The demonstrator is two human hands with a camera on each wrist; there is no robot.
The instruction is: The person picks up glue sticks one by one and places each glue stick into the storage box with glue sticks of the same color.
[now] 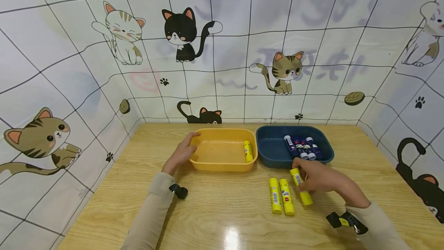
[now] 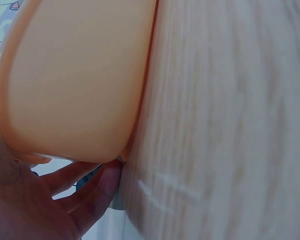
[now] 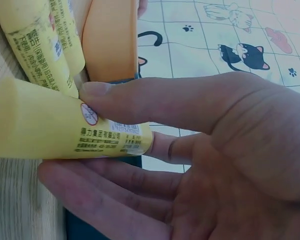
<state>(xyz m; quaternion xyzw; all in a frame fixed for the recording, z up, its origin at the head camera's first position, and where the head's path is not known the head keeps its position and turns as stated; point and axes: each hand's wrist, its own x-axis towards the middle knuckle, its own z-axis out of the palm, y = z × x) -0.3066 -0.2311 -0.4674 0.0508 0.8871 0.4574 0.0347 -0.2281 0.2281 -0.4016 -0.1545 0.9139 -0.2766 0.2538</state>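
Observation:
My right hand holds a yellow glue stick between thumb and fingers, just in front of the blue bin. In the right wrist view the thumb lies along the printed glue stick. Two more yellow glue sticks, a left one and a right one, lie side by side on the table to its left. My left hand grips the left end of the yellow bin; the left wrist view shows its fingers curled against the bin's outer wall. One yellow glue stick lies inside that bin, at its right end.
The dark blue bin stands beside the yellow one and holds several dark blue tubes with white caps. Both bins sit toward the back of the wooden table. A cat-patterned cloth wall rises behind and at both sides.

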